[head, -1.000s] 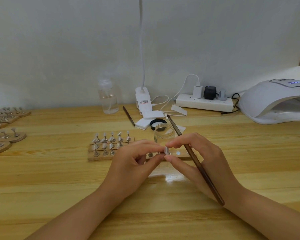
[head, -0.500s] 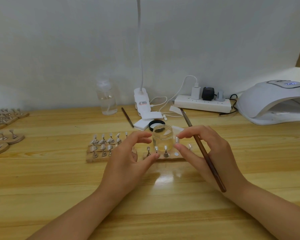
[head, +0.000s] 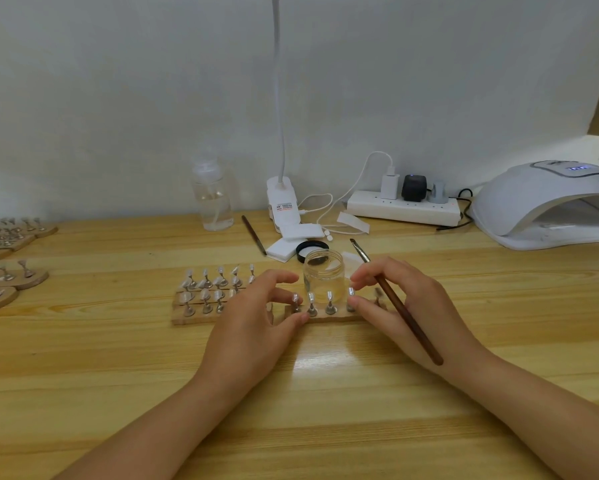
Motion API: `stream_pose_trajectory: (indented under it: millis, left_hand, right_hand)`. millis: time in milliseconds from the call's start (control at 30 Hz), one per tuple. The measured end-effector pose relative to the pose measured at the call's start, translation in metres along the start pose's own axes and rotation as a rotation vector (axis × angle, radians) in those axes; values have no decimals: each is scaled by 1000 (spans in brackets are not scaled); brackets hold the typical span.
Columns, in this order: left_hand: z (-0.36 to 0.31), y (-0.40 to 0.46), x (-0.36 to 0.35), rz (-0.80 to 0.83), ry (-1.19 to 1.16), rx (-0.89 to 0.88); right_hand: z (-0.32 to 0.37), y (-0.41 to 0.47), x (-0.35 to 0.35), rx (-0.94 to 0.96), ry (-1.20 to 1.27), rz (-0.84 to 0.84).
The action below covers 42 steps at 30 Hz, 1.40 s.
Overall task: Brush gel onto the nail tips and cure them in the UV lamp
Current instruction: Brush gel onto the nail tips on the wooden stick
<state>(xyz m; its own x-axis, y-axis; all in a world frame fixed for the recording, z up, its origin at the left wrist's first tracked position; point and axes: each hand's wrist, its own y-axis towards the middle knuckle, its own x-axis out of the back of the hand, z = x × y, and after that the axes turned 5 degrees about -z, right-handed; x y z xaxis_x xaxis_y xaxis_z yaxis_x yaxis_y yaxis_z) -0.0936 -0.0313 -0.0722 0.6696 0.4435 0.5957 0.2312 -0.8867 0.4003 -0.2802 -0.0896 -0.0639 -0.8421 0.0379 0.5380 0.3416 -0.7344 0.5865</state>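
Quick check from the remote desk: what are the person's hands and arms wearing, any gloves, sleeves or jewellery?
Nothing worn that shows. The left hand and right hand are bare, without gloves, rings or watch. Both forearms are uncovered to the frame's bottom edge, with no sleeve visible.

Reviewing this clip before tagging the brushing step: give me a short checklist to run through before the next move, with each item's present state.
1. Gel jar uncapped: ok, its black lid lies behind it.
2. Brush in hand: ok, the right hand holds it, bristles pointing away.
3. Nail tip stands seated on the wooden strip: ok for the three in view; the one at the right fingertips, cannot tell.
4. Left hand steadying the strip: cannot tell, fingers are at its left end.
5. UV lamp powered: ok, display lit.
6. Gel on bristles: cannot tell.
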Motion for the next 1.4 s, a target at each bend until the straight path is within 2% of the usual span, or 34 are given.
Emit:
stream_pose_trajectory:
  millis: [533,800,1167,1400]
  left_hand:
    - [1,1,-1,14,-1,17]
    - [1,1,-1,16,16,16]
    - [-1,1,0,22,3,38]
    - [-1,1,-1,7,-25,24]
  right_hand:
    - [-5,1,11,-35,12,53]
    - [-14,5,23,10,60,110]
    - [-19,5,23,7,111,101]
    - [-23,8,21,-82,214,30]
